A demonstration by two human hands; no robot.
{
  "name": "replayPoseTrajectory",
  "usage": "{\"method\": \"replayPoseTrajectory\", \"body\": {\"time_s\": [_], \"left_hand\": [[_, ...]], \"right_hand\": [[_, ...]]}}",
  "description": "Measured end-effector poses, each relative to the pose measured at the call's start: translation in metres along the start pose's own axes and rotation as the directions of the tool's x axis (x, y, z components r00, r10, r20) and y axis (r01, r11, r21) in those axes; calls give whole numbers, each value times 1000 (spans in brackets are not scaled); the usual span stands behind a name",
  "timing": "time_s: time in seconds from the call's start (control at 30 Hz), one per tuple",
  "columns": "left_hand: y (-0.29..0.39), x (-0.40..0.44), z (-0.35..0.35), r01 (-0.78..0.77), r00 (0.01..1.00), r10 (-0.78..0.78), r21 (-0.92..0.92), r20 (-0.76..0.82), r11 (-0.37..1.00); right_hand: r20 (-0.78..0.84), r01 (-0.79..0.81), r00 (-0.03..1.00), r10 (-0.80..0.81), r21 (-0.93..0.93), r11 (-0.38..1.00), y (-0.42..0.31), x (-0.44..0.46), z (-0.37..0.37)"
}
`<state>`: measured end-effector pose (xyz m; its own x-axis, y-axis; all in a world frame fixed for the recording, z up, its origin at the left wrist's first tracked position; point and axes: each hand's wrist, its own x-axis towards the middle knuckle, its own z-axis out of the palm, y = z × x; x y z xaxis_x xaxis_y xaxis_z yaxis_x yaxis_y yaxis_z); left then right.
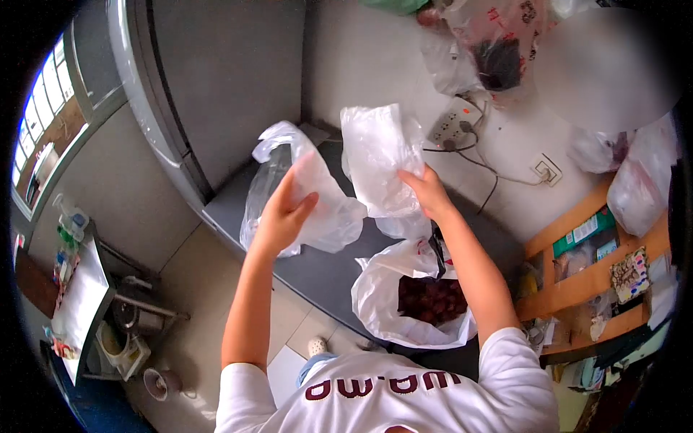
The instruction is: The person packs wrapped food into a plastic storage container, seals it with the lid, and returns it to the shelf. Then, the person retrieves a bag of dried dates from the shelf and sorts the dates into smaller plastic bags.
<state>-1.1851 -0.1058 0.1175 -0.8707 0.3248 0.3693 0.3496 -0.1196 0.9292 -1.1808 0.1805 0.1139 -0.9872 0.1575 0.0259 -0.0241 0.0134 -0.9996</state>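
Through the head view I am seeing both hands occupied above the tabletop (pixel 328 285). The left hand (pixel 283 220) is holding a crumpled clear bag (pixel 325 206), its fingers going behind the plastic. The right hand (pixel 424 191) is pinching a folded white bag (pixel 375 151) near its right edge, thumb in front. The folded white bag is lying ahead and to the left of the right hand, the nearer one; its long axis is running away from the person, its squared end pointing toward the wall (pixel 390 58). The crumpled clear bag is slanting from upper left to lower right, its curled end pointing up-left; I cannot tell whether the two are touching. Beside the right forearm (pixel 469 252), an open bag (pixel 377 285) is holding dark lumpy pieces (pixel 431 299).
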Motion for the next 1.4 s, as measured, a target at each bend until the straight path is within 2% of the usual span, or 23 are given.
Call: {"method": "replayPoseTrajectory", "body": {"time_s": [0.07, 0.1, 0.2, 0.27, 0.33, 0.4, 0.47, 0.5, 0.53, 0.6, 0.67, 0.7, 0.77, 0.8, 0.9, 0.93, 1.0, 1.07, 1.13, 1.2, 1.27, 1.33, 1.4], "left_hand": [[2, 17, 22, -168, 980, 192, 319, -46, 933], [19, 25, 37, -321, 912, 411, 612, -6, 723], [55, 34, 88, -363, 930, 313, 613, 193, 702], [48, 38, 116, -494, 866, 306, 577, 396, 650], [50, 40, 130, -525, 818, 228, 524, 528, 671], [40, 49, 125, -551, 716, 268, 286, 644, 784], [48, 62, 113, -223, 686, 93, 87, 721, 971], [65, 68, 109, -336, 719, 67, 262, 692, 905], [75, 70, 104, -458, 735, 180, 282, 654, 843], [93, 67, 106, -696, 700, 299, 529, 648, 486], [90, 71, 112, -704, 668, 183, 532, 721, 471], [88, 73, 116, -666, 636, 99, 479, 766, 572], [91, 76, 124, -467, 517, 24, 259, 856, 846], [90, 74, 130, -472, 511, 26, 255, 859, 844], [91, 69, 146, -356, 660, 46, 259, 749, 898], [94, 70, 150, -287, 774, -81, 462, 628, 839], [79, 87, 152, -311, 744, 71, 250, 665, 917], [84, 100, 148, -230, 761, -7, 281, 649, 932], [102, 112, 146, -294, 718, 53, 234, 694, 927], [134, 116, 157, -386, 642, 128, 174, 756, 906], [164, 125, 176, -385, 524, 128, 101, 842, 917], [193, 142, 190, -480, 532, 166, 134, 830, 867], [211, 155, 199, -566, 660, 350, 133, 665, 814]], "right_hand": [[-48, 116, 992, -117, -25, 993, -21, -19, -2], [-37, 150, 988, -152, -44, 988, -24, -27, -3], [48, 136, 989, -142, 114, 984, -45, -59, 10], [207, 137, 956, -206, 307, 942, -43, -71, 7], [68, 212, 970, -232, 226, 951, -44, -77, 8], [-34, 157, 988, -154, 276, 948, -43, -79, -5], [-124, 106, 990, -68, 333, 937, -42, -82, -19], [-125, 84, 991, -47, 302, 950, -42, -85, -26], [-125, 58, 992, -24, 272, 961, -41, -88, -33], [-98, 51, 995, -24, 282, 958, -47, -94, -44], [109, 52, 991, -76, 212, 976, -62, -105, -49], [107, 53, 991, -77, 211, 976, -67, -107, -51], [183, 285, 937, -297, 88, 954, -76, -110, -55], [177, 290, 937, -302, 87, 953, -83, -112, -58], [172, 227, 958, -229, 35, 973, -100, -116, -80], [163, 231, 959, -232, 28, 973, -103, -118, -89], [279, 296, 915, -293, 30, 955, -115, -125, -103], [321, 351, 901, -292, -142, 925, -138, -142, -114], [40, 429, 884, -466, -465, 774, -151, -154, -129], [-1, 473, 822, -570, -557, 683, -158, -151, -130], [421, 671, 728, -541, -598, 438, -163, -138, -136], [407, 676, 704, -582, -633, 376, -184, -144, -124], [98, 593, 691, -717, -643, 484, -205, -147, -104]]}}
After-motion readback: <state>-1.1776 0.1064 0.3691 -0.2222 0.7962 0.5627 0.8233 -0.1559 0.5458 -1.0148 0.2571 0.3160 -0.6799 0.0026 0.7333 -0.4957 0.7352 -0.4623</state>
